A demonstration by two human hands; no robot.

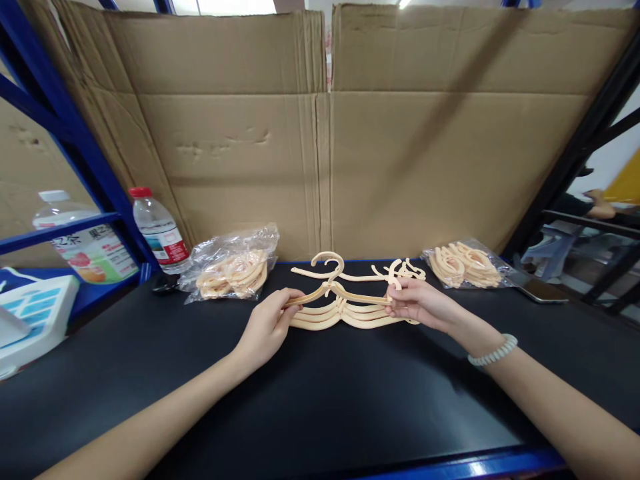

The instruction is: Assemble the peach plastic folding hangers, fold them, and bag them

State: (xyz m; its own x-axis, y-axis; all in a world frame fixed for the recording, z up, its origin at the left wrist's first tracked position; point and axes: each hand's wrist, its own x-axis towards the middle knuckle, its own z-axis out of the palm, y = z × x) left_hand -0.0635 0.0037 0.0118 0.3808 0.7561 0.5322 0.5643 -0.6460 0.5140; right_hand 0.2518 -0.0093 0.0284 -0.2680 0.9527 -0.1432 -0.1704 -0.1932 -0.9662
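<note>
Two water bottles stand at the far left, a larger one behind the blue shelf rail and a red-capped one just beside the cardboard backing. Next along lies a clear bag of hangers, crumpled and partly open, resting on the black tabletop.

The left hand has its fingers curled round the left end of the hanger stack, thumb on top, closed in a light pinch. The stack of cream plastic hangers sits in the middle of the table, nested one over another, with the top one lifted slightly at its hook. A loose hanger lies just behind it, hook up toward the cardboard.

The right hand, a beaded bracelet at its wrist, grips the right end the same way, fingers shut on the arms of the stack.

To my eye, squaring the stack neatly calls for even pressure at both ends, so the hooks line up and no arm slips out sideways.

Further right sits a second bag of hangers, then a phone flat near the table edge.
</note>
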